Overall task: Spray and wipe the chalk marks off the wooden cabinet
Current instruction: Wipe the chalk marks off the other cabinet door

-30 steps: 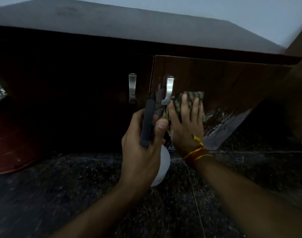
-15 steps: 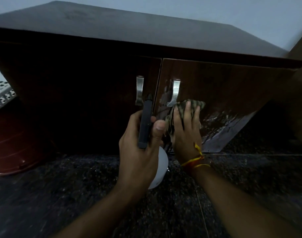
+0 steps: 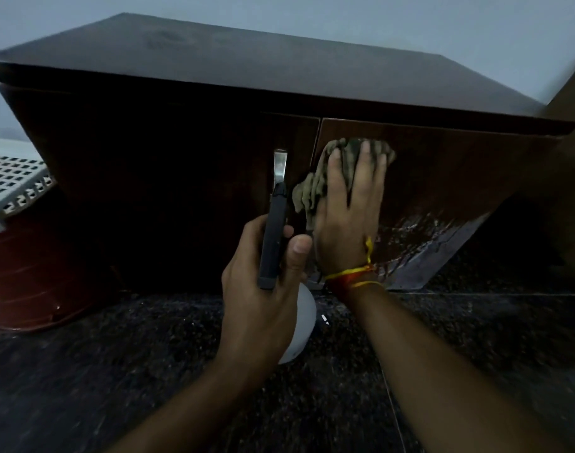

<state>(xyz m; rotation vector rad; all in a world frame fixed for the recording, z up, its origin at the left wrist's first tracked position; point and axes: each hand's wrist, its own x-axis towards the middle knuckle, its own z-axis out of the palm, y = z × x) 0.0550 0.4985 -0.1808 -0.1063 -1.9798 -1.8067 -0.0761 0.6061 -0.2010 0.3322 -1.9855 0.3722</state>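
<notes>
Cabinet door (image 3: 443, 165); cloth (image 3: 315, 188) under flat right hand (image 3: 348, 217).

The right hand (image 3: 348, 207) has slid the cloth (image 3: 341, 168) up the cabinet door (image 3: 443, 168), from beside the right handle to over it, near the door's top edge.
</notes>
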